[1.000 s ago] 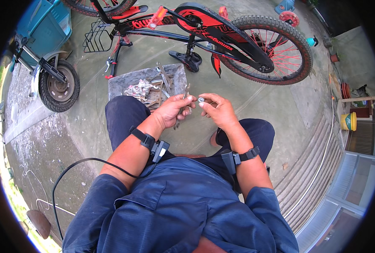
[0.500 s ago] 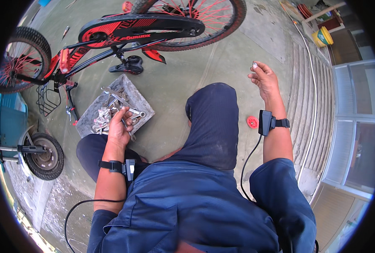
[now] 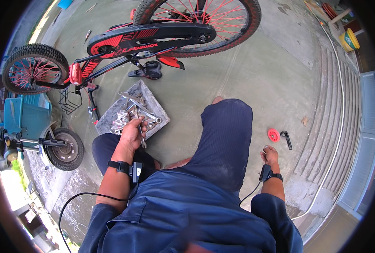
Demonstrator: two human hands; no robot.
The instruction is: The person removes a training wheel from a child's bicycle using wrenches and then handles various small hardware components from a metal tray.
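Over the grey tool tray, my left hand is closed around a metal wrench, whose end sticks out below the fingers. More wrenches and a crumpled pale cloth or glove lie in the tray. Low on the right, my right hand has its fingers curled together; whether anything is in them is too small to tell. Just beyond it on the ground lie a small red wheel and a black bracket.
A black and red bicycle lies across the far left, its saddle near the tray. At left stands a teal scooter. Concrete steps with a pale hose run along the right; a yellow bucket sits beyond.
My right hand has dropped from its raised place toward the ground by the red wheel. A black bracket has come into sight there. My left hand stays at the tray; the whole view has shifted.
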